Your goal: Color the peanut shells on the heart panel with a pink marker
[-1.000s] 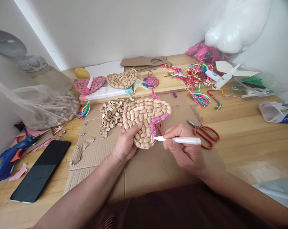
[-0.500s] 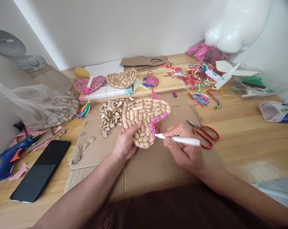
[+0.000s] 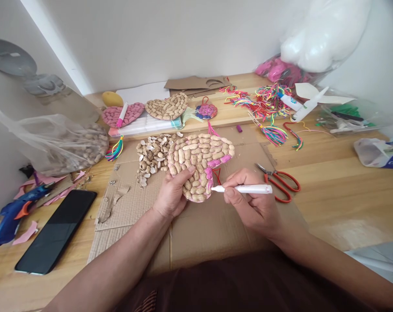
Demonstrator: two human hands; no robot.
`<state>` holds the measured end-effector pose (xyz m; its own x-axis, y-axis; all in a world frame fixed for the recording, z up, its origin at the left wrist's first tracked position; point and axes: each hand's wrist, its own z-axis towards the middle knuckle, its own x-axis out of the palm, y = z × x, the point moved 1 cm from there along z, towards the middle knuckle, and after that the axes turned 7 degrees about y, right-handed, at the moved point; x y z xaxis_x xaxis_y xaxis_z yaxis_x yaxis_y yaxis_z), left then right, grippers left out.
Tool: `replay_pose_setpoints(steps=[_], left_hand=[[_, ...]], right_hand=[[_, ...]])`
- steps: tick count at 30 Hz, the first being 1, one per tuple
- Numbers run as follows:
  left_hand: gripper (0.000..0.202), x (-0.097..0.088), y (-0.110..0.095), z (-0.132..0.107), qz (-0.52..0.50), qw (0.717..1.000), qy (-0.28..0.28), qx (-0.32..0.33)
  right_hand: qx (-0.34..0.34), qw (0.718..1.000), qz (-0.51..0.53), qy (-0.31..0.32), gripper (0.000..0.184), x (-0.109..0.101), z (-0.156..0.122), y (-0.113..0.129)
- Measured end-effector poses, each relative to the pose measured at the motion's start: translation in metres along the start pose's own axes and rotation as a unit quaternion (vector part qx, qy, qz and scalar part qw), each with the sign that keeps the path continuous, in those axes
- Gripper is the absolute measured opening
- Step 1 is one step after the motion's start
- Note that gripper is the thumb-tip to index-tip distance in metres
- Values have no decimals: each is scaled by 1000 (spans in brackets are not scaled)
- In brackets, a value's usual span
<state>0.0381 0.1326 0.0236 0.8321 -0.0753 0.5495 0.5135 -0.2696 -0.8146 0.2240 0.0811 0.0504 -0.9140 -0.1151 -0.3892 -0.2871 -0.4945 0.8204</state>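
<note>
My left hand [image 3: 170,195] grips the lower edge of a heart-shaped board covered in peanut shells [image 3: 199,161], tilted up over a sheet of cardboard [image 3: 196,225]. Part of the board's right edge is coloured pink. My right hand [image 3: 251,203] holds a white marker [image 3: 243,189] in a pinch, its tip touching the board's right rim near the bottom. A red loop of string hangs just behind the tip.
Loose peanut shells [image 3: 151,157] lie left of the board. Red scissors [image 3: 280,182] rest to the right. A phone [image 3: 56,232], a blue glue gun [image 3: 11,214] and a bag of peanuts [image 3: 63,145] sit left. Finished peanut hearts [image 3: 166,106] and coloured tassels [image 3: 267,104] lie behind.
The marker tip has shifted slightly along the board's right rim, first up, then back down. My left hand keeps holding the board in place.
</note>
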Motion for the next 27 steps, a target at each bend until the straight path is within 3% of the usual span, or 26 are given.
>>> replay_pose_setpoints(steps=[6, 12, 17, 23, 27], left_hand=[[59, 1, 0, -1, -1, 1000, -3, 4], [61, 1, 0, 0, -8, 1000, 2, 7], [59, 1, 0, 0, -7, 1000, 9, 6], [63, 1, 1, 0, -6, 1000, 11, 11], [64, 1, 1, 0, 0, 1000, 6, 15]], right_hand=[[-30, 999, -32, -24, 7, 1, 0, -1], [-10, 1000, 1, 5, 5, 1, 0, 0], [-34, 999, -30, -24, 8, 1, 0, -2], [-16, 1000, -3, 3, 4, 1, 0, -1], [-31, 998, -38, -28, 7, 1, 1, -1]])
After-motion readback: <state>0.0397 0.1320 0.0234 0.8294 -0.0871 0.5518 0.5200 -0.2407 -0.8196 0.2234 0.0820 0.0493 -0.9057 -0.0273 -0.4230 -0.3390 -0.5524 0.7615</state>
